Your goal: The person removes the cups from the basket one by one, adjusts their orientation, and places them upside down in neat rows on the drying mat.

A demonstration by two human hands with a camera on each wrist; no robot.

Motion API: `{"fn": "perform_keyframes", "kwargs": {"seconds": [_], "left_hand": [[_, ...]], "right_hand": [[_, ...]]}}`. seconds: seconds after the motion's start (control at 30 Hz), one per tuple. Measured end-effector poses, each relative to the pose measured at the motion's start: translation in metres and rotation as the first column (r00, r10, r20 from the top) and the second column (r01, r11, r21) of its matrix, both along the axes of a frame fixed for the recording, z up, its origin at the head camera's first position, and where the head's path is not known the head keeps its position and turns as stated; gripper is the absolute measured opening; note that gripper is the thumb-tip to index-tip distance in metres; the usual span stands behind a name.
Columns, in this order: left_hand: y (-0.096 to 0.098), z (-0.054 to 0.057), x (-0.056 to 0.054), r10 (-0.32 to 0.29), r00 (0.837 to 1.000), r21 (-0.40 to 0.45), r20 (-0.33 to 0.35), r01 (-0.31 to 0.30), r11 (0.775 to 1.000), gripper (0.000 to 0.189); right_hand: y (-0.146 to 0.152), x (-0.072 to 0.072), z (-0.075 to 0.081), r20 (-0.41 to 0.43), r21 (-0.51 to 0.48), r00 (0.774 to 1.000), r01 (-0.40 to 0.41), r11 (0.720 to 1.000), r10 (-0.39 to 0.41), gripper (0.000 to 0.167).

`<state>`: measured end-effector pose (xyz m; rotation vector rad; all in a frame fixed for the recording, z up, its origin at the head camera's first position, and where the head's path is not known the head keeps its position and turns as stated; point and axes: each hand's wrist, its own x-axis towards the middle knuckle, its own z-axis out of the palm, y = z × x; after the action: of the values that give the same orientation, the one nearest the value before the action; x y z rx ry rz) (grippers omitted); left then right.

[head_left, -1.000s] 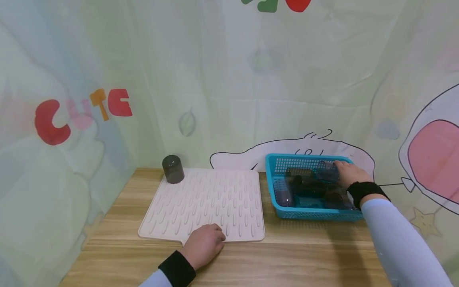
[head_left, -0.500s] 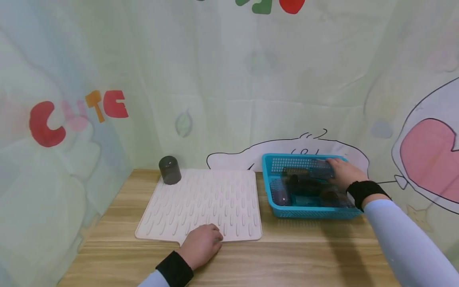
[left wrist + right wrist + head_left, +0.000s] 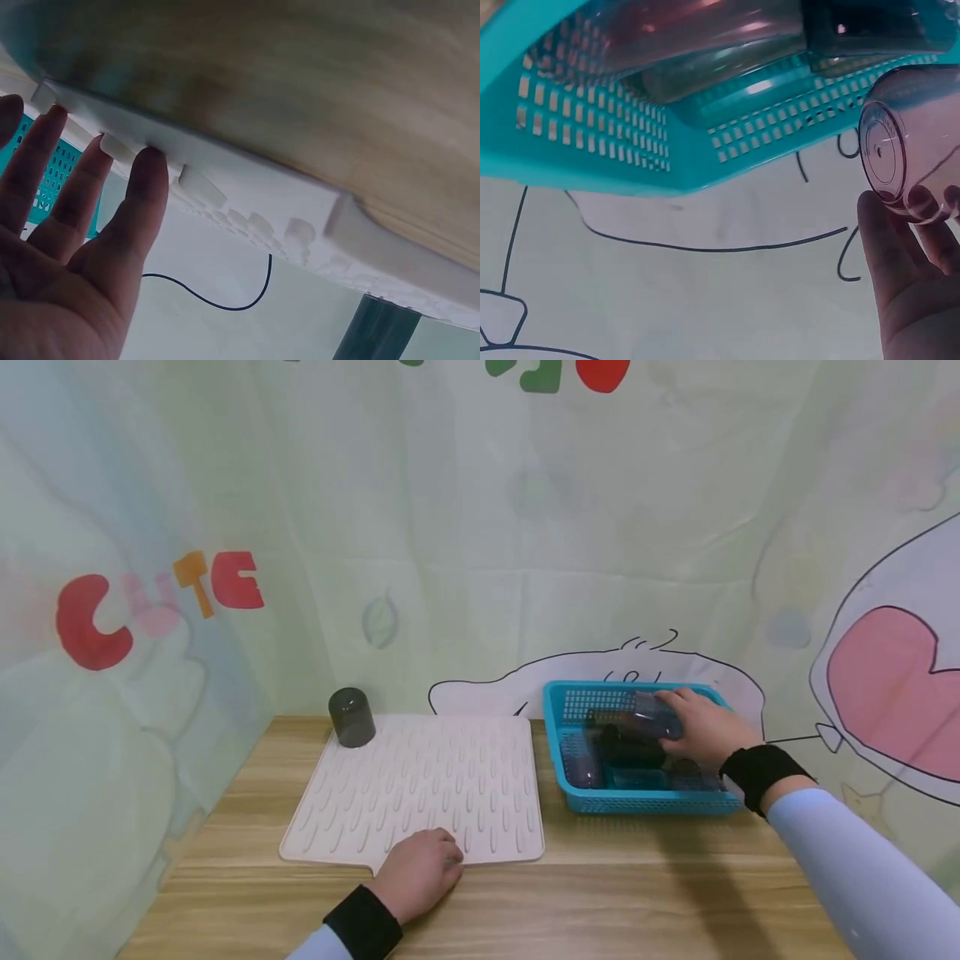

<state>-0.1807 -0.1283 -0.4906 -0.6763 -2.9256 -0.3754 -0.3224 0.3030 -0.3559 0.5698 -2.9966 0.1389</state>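
Note:
My right hand (image 3: 707, 731) grips a clear, tinted plastic cup (image 3: 651, 714) over the back of the blue basket (image 3: 645, 804). In the right wrist view the cup (image 3: 922, 142) lies on its side, its round base facing left, with fingertips along its lower wall. My left hand (image 3: 420, 872) rests at the front edge of a pale mat (image 3: 435, 793) covered in raised oblong bumps. Seen from the left wrist, the fingers (image 3: 142, 191) are fairly straight and touch the mat's edge. A dark tinted cup (image 3: 352, 720) stands upside down on the mat's back left corner.
Several dark and tinted cups (image 3: 626, 747) lie jumbled in the basket, which stands on the wooden table (image 3: 600, 902) right of the mat. A printed cloth backdrop (image 3: 465, 527) hangs behind and along the left side.
My right hand has lifted the clear cup a little and moved it left within the basket. My left hand stays in place at the mat's edge. The head view has shifted slightly right.

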Motion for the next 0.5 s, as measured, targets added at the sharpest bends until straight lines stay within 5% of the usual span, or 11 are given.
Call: {"fn": "perform_keyframes", "kwargs": {"seconds": [0.5], "left_hand": [[-0.001,0.002,0.001,-0.012,1.0,-0.004,0.014,0.012,1.0,0.012]], "right_hand": [[-0.032,0.017,-0.008,-0.037,-0.138,0.995,-0.092,0.986,0.088,0.07]]}}
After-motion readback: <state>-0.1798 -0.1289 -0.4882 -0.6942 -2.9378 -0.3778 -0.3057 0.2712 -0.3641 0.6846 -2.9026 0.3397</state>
